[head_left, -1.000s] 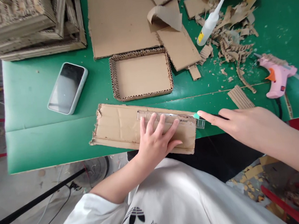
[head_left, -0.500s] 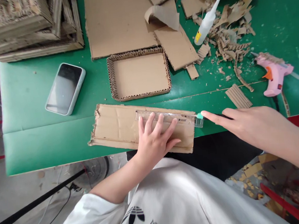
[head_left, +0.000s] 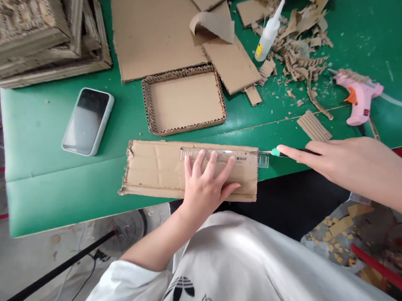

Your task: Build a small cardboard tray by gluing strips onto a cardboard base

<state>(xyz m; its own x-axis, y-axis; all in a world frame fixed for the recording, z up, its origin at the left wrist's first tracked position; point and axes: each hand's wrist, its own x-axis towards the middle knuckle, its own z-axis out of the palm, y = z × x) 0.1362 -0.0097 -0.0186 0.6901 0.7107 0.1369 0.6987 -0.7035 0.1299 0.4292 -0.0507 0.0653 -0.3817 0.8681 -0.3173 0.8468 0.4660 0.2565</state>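
My left hand (head_left: 206, 180) lies with fingers spread over a clear plastic ruler (head_left: 241, 157), pressing it onto a strip of brown cardboard (head_left: 157, 170). This strip has a torn left end and lies along the table's front edge. The ruler runs near the strip's upper edge and juts past its right end. My right hand (head_left: 341, 158) is closed round a craft knife (head_left: 288, 154) with a dark handle and a teal collar. Its thin blade points left, over the ruler's right end; whether the tip touches the cardboard I cannot tell.
Behind the strip sits a shallow cardboard tray (head_left: 224, 111). A phone (head_left: 88, 122) lies at left, below stacked cardboard frames (head_left: 51, 65). Loose cardboard sheets (head_left: 157, 33), a glue bottle (head_left: 267, 36), torn scraps (head_left: 301, 54) and a pink glue gun (head_left: 358, 94) lie toward the back and right.
The right hand has drawn the craft knife a little to the right, beyond the strip's end. The left hand stays on the ruler. The view has shifted slightly.
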